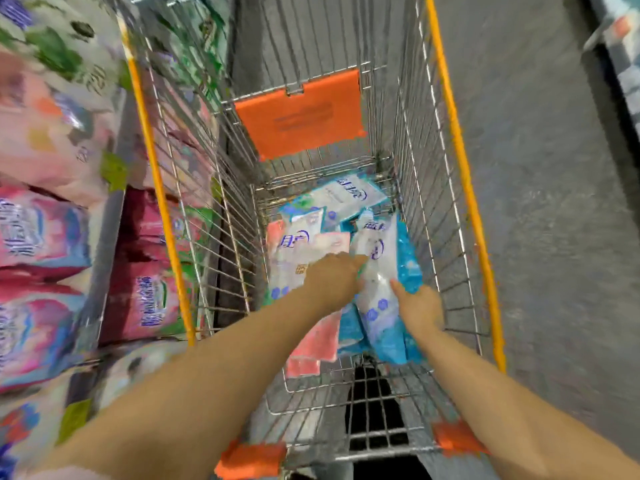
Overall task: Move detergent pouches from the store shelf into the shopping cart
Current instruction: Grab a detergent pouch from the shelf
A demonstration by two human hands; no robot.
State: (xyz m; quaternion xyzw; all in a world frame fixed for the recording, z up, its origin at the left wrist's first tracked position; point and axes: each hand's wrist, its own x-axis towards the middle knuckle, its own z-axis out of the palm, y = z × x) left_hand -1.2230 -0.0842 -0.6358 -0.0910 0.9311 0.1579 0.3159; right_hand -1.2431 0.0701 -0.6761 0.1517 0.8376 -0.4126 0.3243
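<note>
Both my arms reach down into the wire shopping cart point(408, 140). A white and blue detergent pouch point(377, 271) stands tilted in the cart's right half. My left hand point(334, 282) grips its left edge and my right hand point(417, 304) holds its right side. Under and around it lie several other pouches point(341, 202), white, blue and pink. On the left, the store shelf point(104, 216) holds pink detergent pouches point(38, 233), blurred by motion.
The cart has orange side rails point(464, 174) and an orange flap point(299, 114) on its far wall. Its orange handle ends point(251, 459) sit close below me. Grey floor point(554, 202) runs along the right, with another shelf at the top right corner.
</note>
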